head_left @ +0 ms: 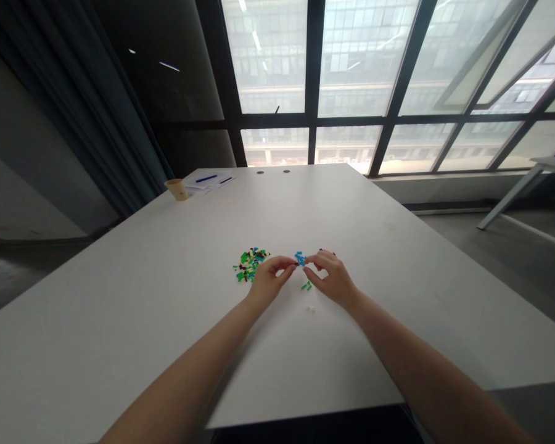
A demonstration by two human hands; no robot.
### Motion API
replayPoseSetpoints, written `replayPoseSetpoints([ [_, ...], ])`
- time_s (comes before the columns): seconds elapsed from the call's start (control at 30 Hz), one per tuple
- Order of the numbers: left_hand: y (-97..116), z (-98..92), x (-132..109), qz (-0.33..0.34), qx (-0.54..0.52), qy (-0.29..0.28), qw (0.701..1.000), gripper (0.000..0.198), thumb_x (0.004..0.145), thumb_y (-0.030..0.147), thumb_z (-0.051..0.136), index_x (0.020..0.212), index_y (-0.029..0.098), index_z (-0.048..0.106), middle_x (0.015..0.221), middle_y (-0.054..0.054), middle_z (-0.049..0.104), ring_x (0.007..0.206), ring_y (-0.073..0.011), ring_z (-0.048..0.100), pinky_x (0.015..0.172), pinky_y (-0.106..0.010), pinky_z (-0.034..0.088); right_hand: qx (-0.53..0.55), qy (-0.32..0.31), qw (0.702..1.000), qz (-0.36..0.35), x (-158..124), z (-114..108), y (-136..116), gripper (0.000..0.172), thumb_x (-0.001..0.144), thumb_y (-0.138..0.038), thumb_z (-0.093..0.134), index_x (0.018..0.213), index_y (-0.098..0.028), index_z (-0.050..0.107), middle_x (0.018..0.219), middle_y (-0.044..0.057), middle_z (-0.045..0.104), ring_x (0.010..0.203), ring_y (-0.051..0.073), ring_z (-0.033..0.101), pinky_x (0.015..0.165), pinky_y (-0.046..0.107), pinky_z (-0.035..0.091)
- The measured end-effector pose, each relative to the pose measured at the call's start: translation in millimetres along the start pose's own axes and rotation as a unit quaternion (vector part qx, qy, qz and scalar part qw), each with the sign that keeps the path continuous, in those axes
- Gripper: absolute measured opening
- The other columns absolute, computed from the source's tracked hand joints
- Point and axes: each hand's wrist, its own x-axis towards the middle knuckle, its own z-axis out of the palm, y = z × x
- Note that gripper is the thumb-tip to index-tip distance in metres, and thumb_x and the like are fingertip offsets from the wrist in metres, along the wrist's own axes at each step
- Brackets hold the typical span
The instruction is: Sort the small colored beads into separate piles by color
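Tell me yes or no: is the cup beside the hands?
No, the cup stands far up the table, away from the left hand and right hand.

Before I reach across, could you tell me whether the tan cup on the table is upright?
Upright: the tan cup stands on its base with its rim uppermost, beside the papers.

Head-worn view, facing forward and down, close above a white table (398,277), windows (361,55) beyond

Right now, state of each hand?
Left hand: pinched at the blue pieces, can't tell if holding.
Right hand: pinched at the same pieces, can't tell if holding.
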Motion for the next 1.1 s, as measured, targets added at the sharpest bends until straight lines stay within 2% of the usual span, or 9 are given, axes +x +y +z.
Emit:
replayPoseSetpoints([
  [0.23, 4.4, 0.3, -1.8, 0.034, 0.049, -0.018, 0.998, 0.016, 0.073, 0.03, 0.057, 0.078, 0.017, 0.065, 0.079, -0.006, 0.067, 0.073, -0.0147, 0.061, 0.072, -0.028, 0.049, 0.006, 0.005, 1.0, -0.016, 0.4, 0.6, -2.0, 0.014, 0.076, -0.025, 0.053, 0.087, -0.021, 0.061, 0.061, -0.001, 0.048, 0.063, 0.013, 0.047, 0.069, 0.027, 0.039],
  [0.6, 4.4, 0.2, -3.1, 0.041, 0.086, -0.033, 0.995, 0.015, 0.075, 0.029, 0.055, 0.079, 0.019, 0.065, 0.08, -0.004, 0.067, 0.075, -0.0144, 0.06, 0.072, -0.026, 0.048, 0.016, -0.025, 1.0, -0.008, 0.3, 1.8, -4.2, 0.009, 0.075, -0.022, 0.052, 0.079, -0.02, 0.06, 0.06, -0.002, 0.045, 0.062, 0.012, 0.045, 0.068, 0.026, 0.038],
  [0.7, 6.2, 0.0, -1.9, 0.033, 0.092, -0.049, 0.994, 0.018, 0.077, 0.03, 0.051, 0.082, 0.018, 0.064, 0.083, -0.005, 0.066, 0.077, -0.0142, 0.06, 0.073, -0.026, 0.047, 0.005, -0.018, 1.0, -0.002, 2.9, -3.7, 3.8, 0.009, 0.075, -0.023, 0.052, 0.078, -0.02, 0.06, 0.059, -0.002, 0.045, 0.062, 0.012, 0.045, 0.067, 0.025, 0.038],
  [0.8, 2.6, -4.7, 2.0, 0.004, 0.131, -0.05, 0.99, 0.021, 0.079, 0.031, 0.048, 0.088, 0.019, 0.061, 0.089, -0.005, 0.065, 0.078, -0.0143, 0.059, 0.071, -0.027, 0.047, -0.031, 0.019, 0.998, 0.042, 5.8, -16.6, 26.3, 0.012, 0.075, -0.025, 0.05, 0.077, -0.019, 0.06, 0.058, -0.001, 0.045, 0.06, 0.012, 0.044, 0.064, 0.025, 0.037],
  [0.9, -6.3, -16.4, 7.5, -0.019, 0.241, -0.048, 0.969, 0.021, 0.078, 0.028, 0.047, 0.093, 0.019, 0.059, 0.095, -0.006, 0.062, 0.08, -0.0154, 0.058, 0.073, -0.029, 0.046, -0.083, 0.067, 0.986, 0.129, 4.8, -31.5, 56.5, 0.015, 0.072, -0.027, 0.05, 0.076, -0.017, 0.061, 0.054, -0.003, 0.04, 0.053, 0.011, 0.04, 0.056, 0.023, 0.033],
  [1.0, -15.6, -31.4, 11.2, -0.024, 0.392, -0.061, 0.918, 0.019, 0.076, 0.025, 0.048, 0.09, 0.019, 0.06, 0.101, -0.007, 0.058, 0.095, -0.0208, 0.053, 0.083, -0.035, 0.041, -0.132, 0.016, 0.966, 0.222, -1.3, -40.2, 80.1, 0.016, 0.069, -0.029, 0.051, 0.071, -0.017, 0.061, 0.049, -0.005, 0.038, 0.048, 0.01, 0.037, 0.051, 0.023, 0.03],
  [1.1, -22.6, -42.1, 12.1, -0.076, 0.486, -0.074, 0.868, 0.02, 0.075, 0.026, 0.049, 0.09, 0.02, 0.06, 0.103, -0.008, 0.056, 0.099, -0.0237, 0.05, 0.082, -0.035, 0.041, -0.161, -0.037, 0.947, 0.277, -8.0, -40.5, 91.6, 0.018, 0.069, -0.03, 0.051, 0.07, -0.017, 0.062, 0.051, -0.003, 0.044, 0.048, 0.01, 0.039, 0.051, 0.022, 0.029],
])
